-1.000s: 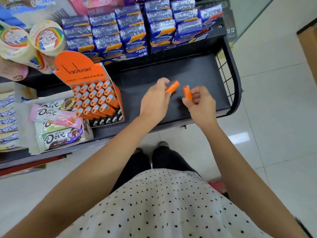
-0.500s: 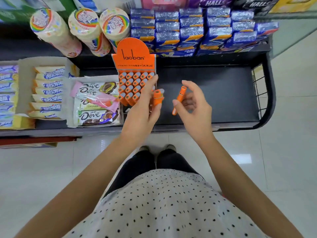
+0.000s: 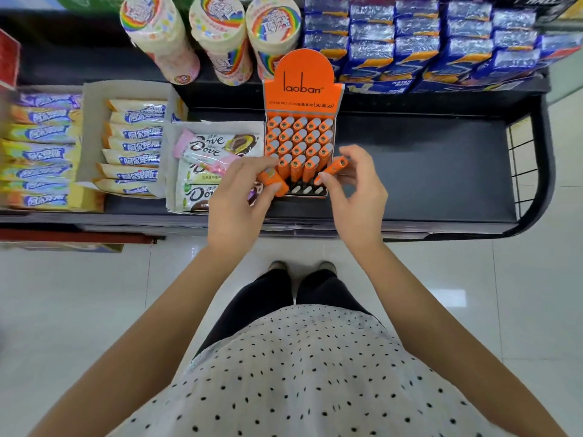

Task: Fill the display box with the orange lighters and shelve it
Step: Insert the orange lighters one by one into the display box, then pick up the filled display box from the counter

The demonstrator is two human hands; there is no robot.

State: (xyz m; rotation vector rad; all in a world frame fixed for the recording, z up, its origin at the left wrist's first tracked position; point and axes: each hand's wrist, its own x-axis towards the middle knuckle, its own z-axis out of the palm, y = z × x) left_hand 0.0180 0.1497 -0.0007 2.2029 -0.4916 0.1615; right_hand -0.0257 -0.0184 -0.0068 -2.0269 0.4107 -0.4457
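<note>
An orange "laoban" display box (image 3: pixel 302 86) stands on the black shelf (image 3: pixel 426 171), its slots holding several rows of upright orange lighters (image 3: pixel 298 138). The front row shows a few vacant slots. My left hand (image 3: pixel 239 190) grips an orange lighter (image 3: pixel 272 181) at the box's front left corner. My right hand (image 3: pixel 356 187) pinches a second orange lighter (image 3: pixel 335 167) at the box's front right corner, tilted over the front row.
A tray of Dove chocolate bars (image 3: pixel 214 159) touches the box's left side. Candy trays (image 3: pixel 132 143) lie further left. Rainbow tubes (image 3: pixel 220 36) and blue packs (image 3: pixel 441 45) fill the upper shelf. A wire guard (image 3: pixel 520 165) ends the shelf on the right.
Both hands carried their lighters left from the bare shelf to the front of the display box. The view swung left and centred on the box.
</note>
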